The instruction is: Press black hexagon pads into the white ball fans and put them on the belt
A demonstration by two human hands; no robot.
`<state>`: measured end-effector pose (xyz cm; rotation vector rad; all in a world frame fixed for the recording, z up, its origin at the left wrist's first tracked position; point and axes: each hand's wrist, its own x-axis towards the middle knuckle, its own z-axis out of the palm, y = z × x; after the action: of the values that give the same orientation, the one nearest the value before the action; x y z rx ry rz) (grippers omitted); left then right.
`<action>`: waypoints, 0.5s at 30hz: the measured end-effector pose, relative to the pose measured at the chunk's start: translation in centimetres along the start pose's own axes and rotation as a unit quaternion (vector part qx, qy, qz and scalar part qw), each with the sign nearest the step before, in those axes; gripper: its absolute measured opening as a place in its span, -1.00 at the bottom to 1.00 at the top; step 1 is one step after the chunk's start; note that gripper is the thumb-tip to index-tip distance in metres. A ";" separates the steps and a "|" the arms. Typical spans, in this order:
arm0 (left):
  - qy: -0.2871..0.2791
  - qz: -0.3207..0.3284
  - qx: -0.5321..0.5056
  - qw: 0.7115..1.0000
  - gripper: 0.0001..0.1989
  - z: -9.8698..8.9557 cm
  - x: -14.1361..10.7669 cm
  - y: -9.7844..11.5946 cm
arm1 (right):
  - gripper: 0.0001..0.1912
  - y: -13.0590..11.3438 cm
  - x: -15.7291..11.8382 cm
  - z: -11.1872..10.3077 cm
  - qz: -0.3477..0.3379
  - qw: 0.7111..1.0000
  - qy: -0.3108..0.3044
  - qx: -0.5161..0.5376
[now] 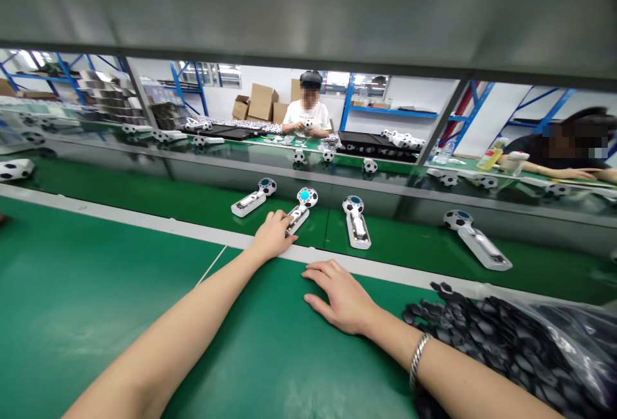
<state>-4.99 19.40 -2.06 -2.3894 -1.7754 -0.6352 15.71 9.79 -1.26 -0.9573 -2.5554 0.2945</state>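
My left hand reaches over the belt's near edge, its thumb and fingers closed around the handle of a white soccer-ball-headed device. A bright blue disc shows on that ball. My right hand rests over the green worktop, fingers apart and holding nothing. Similar devices lie on the green belt: one on the left, one right of the held piece and one farther right. Their handles show an open inner side with small parts. Beside my right forearm is a heap of small black pieces.
A clear plastic bag lies by the black pieces. A grey metal strip divides worktop from belt. Overhead hangs a wide grey panel. Across the line, one person handles a part; another person leans at the right, near bottles.
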 end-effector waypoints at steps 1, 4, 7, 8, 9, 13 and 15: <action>-0.001 0.003 0.000 1.000 -0.55 0.0 0.0 0.2 | -0.62 0.0 0.0 0.0 0.000 1.000 0.000 -0.001; -0.006 0.009 -0.001 1.000 -0.53 0.1 0.2 0.9 | -0.62 0.0 0.1 0.0 -0.001 1.000 0.000 -0.003; -0.009 0.016 0.000 1.000 -0.54 0.2 0.4 1.6 | -0.62 0.0 0.1 0.0 -0.004 1.000 0.002 -0.003; -0.009 0.019 0.000 1.000 -0.55 0.2 0.4 1.9 | -0.62 0.0 0.1 0.0 -0.005 1.000 0.003 -0.003; -0.009 0.022 0.000 1.000 -0.55 0.2 0.5 2.1 | -0.62 -0.1 0.1 0.0 -0.005 1.000 0.004 -0.003; -0.010 0.035 -0.001 0.999 -0.58 0.1 0.8 3.2 | -0.61 0.0 0.0 0.0 -0.004 1.000 0.004 -0.006; -0.009 0.041 -0.003 0.999 -0.58 0.1 0.9 3.6 | -0.61 -0.1 0.0 0.0 -0.003 1.000 0.003 -0.007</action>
<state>-1.36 19.07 -1.19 -2.4651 -1.6750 -0.6124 15.63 9.77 -1.27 -0.9544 -2.5586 0.2712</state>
